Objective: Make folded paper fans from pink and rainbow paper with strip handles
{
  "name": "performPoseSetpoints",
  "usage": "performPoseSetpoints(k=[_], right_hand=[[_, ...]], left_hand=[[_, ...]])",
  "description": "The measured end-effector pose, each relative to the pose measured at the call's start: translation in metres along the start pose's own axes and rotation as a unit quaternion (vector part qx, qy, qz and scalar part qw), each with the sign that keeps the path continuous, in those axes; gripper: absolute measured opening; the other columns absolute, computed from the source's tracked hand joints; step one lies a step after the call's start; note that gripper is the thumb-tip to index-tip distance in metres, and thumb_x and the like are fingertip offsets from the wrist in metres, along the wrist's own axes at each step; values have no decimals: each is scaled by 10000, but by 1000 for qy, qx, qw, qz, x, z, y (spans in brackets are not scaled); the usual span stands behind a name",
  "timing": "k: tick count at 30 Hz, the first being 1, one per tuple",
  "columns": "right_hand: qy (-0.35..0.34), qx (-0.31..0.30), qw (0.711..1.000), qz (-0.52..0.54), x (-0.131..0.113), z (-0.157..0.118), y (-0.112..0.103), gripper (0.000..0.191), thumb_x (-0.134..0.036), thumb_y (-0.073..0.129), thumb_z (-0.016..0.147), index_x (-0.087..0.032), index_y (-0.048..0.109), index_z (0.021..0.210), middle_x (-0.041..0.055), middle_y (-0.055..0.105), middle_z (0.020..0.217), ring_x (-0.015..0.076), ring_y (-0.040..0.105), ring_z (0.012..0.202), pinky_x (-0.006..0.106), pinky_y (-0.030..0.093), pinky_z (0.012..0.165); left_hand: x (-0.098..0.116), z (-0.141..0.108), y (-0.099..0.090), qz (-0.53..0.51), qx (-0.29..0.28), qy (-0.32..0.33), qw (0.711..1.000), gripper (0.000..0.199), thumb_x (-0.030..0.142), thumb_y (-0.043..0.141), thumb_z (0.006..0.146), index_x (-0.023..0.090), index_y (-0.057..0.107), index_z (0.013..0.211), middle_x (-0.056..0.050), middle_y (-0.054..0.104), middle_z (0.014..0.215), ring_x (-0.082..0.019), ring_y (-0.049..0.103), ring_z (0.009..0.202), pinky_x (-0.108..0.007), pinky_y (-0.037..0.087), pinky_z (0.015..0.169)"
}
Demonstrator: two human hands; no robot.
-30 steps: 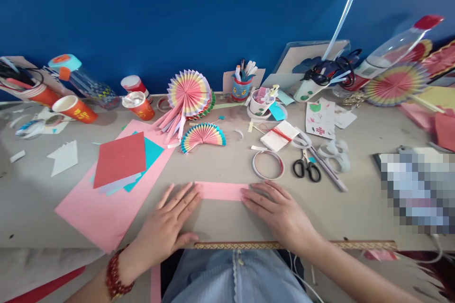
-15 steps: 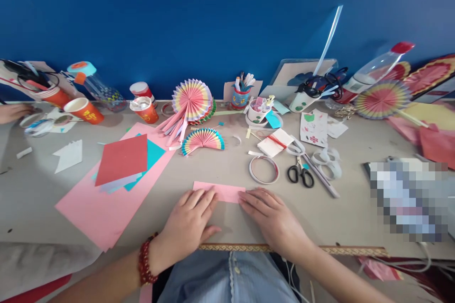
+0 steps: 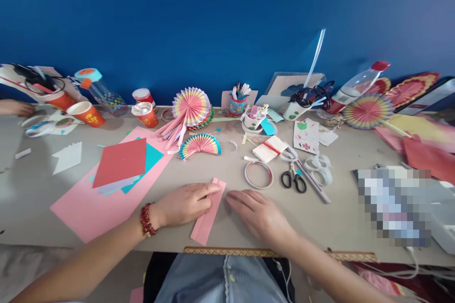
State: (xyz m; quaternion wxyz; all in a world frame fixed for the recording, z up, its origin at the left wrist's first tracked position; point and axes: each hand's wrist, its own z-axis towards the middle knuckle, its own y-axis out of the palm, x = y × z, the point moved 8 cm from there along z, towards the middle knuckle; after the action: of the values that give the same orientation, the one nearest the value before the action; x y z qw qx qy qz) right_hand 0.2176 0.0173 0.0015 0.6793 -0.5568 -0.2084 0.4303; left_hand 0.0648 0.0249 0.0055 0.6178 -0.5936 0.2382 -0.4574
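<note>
A creased strip of pink paper (image 3: 208, 215) lies slanted on the table near its front edge. My left hand (image 3: 186, 204), a red bead bracelet at its wrist, touches the strip's upper left part with the forefinger stretched over it. Just right of the strip, apart from it, my right hand (image 3: 259, 213) rests palm down on the table, holding nothing, its fingers extended. Left of my hands, a red square sheet (image 3: 121, 162) tops blue sheets on larger pink paper (image 3: 76, 212). A small folded fan (image 3: 201, 146) lies beyond my hands.
Black-handled scissors (image 3: 293, 182), a tape roll (image 3: 259, 174) and a pen (image 3: 314, 182) lie to the right. Cups (image 3: 86, 113), a pleated rosette (image 3: 191, 105) and a tilted bottle (image 3: 359, 86) line the back. Another person's hand (image 3: 16, 108) is at the far left.
The pink strip has turned from lying crosswise to a steep slant. My left hand has turned to point right across it. My right hand has come off the strip. The view has shifted slightly.
</note>
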Motion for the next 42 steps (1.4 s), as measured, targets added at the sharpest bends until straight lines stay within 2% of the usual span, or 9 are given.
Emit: performPoseSetpoints(k=[5, 11, 14, 18, 22, 26, 32, 35, 42], right_hand=[[-28, -10, 999, -13, 8, 18, 2, 339, -168, 499, 985, -175, 604, 1307, 120, 667, 1281, 243, 624, 1097, 402, 568, 918], [-137, 7, 990, -32, 10, 39, 3, 254, -181, 502, 1013, -159, 638, 1226, 100, 690, 1236, 225, 596, 1151, 371, 525, 946], [-185, -12, 981, -62, 6, 46, 7, 197, -160, 489, 1015, -146, 680, 1058, 93, 727, 1060, 201, 639, 985, 333, 528, 850], [-198, -19, 977, -80, 5, 45, 10, 236, -174, 461, 1027, -152, 669, 917, 64, 704, 871, 178, 633, 845, 284, 495, 711], [-170, 12, 983, -66, 5, 37, 9, 213, -166, 460, 1014, -161, 653, 924, 65, 695, 869, 172, 622, 834, 288, 483, 705], [-114, 37, 993, -14, 2, 26, 6, 158, -123, 502, 961, -175, 643, 911, 58, 703, 893, 173, 630, 855, 298, 488, 761], [6, 3, 997, 71, 6, 20, 9, 168, -171, 489, 992, -179, 657, 985, 84, 696, 1014, 204, 616, 923, 341, 508, 828], [61, 12, 994, 92, 12, 21, 9, 153, -200, 498, 999, -171, 649, 996, 98, 681, 1036, 223, 600, 948, 372, 511, 862], [103, -2, 991, 84, 20, 24, 12, 146, -219, 513, 994, -184, 625, 907, 100, 648, 1039, 242, 580, 969, 400, 503, 869]], left_hand=[[-8, 2, 1, 4, 8, -102, 995, 214, 192, 485, 1004, 173, 639, 1151, -104, 656, 1196, -226, 603, 1132, -409, 514, 1013], [-13, 5, 10, -91, -10, -8, 996, 302, 204, 439, 1022, 231, 653, 1234, -76, 648, 1297, -193, 592, 1220, -349, 487, 1056], [-21, 5, 8, -97, 3, -28, 995, 304, 205, 409, 1032, 208, 646, 1222, -90, 624, 1310, -181, 625, 1147, -310, 521, 979], [-16, 0, -1, -32, 24, -42, 998, 254, 227, 450, 1023, 176, 644, 1179, -96, 674, 1176, -225, 596, 1112, -383, 481, 975], [-7, -11, 0, 22, 20, -100, 995, 198, 320, 548, 989, 179, 665, 1065, -87, 668, 1109, -230, 584, 1002, -384, 466, 861], [2, -23, 3, 52, 49, -153, 986, 214, 184, 470, 1018, 191, 671, 946, -49, 649, 979, -192, 564, 883, -347, 441, 791], [-1, -33, 3, -48, 102, -219, 969, 203, 226, 455, 1037, 199, 653, 999, -33, 642, 910, -179, 571, 855, -326, 455, 776], [-9, -34, 5, -80, 96, -259, 958, 180, 221, 449, 1037, 199, 621, 987, -32, 639, 931, -183, 582, 880, -332, 458, 805], [-8, -28, 11, -51, 80, -269, 958, 201, 121, 419, 1008, 194, 604, 975, -31, 616, 910, -193, 560, 855, -340, 425, 762]])
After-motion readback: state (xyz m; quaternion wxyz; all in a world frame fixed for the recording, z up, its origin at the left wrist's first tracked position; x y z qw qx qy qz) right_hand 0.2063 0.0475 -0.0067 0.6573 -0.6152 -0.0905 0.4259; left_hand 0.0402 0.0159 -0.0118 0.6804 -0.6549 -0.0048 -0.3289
